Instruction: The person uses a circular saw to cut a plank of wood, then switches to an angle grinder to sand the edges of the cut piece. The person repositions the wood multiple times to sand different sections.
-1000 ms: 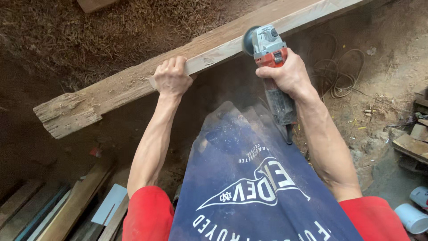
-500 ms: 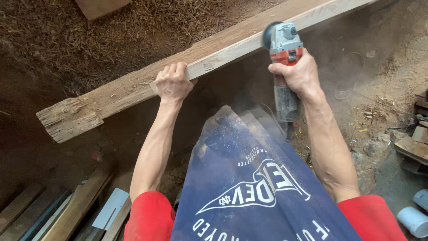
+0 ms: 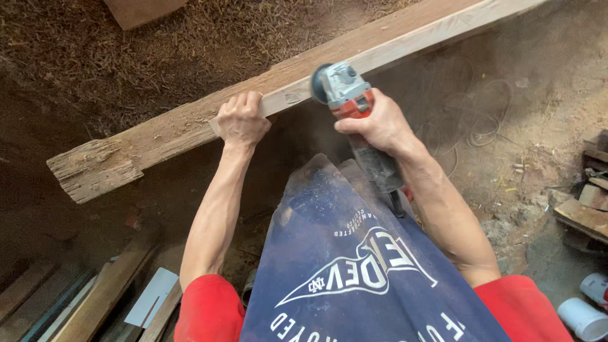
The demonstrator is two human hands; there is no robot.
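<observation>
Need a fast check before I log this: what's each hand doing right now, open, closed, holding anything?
Left hand: closed, gripping the edge of the weathered wooden beam.
Right hand: closed around the body of the red and grey angle grinder.

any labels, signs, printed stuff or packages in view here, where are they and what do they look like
Printed apron: dark blue, hanging below the person's arms, with a white pennant-shaped emblem and white lettering.
Label plate on the angle grinder: small pale patch on its grey head, held by the right hand against the wooden beam; too small to make out.
White containers: cylinders on the ground at lower right.
No screens or signs.
</observation>
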